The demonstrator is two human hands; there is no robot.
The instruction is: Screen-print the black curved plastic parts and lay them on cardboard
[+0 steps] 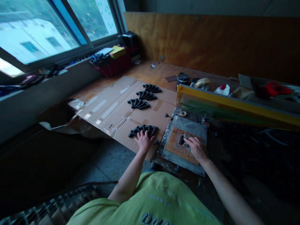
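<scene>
As left grip (pixel 144 140) lies open on black moulding (pixel 142 129) | right grip (pixel 197 148) closes on dark block (pixel 181 139) | black tin (pixel 183 78) lidded

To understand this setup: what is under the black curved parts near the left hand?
The black curved parts lie on taped brown cardboard. One is under the left hand; what lies beneath each is covered and cannot be seen.

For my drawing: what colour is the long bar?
The bar is yellow, best seen in the head view.
</scene>
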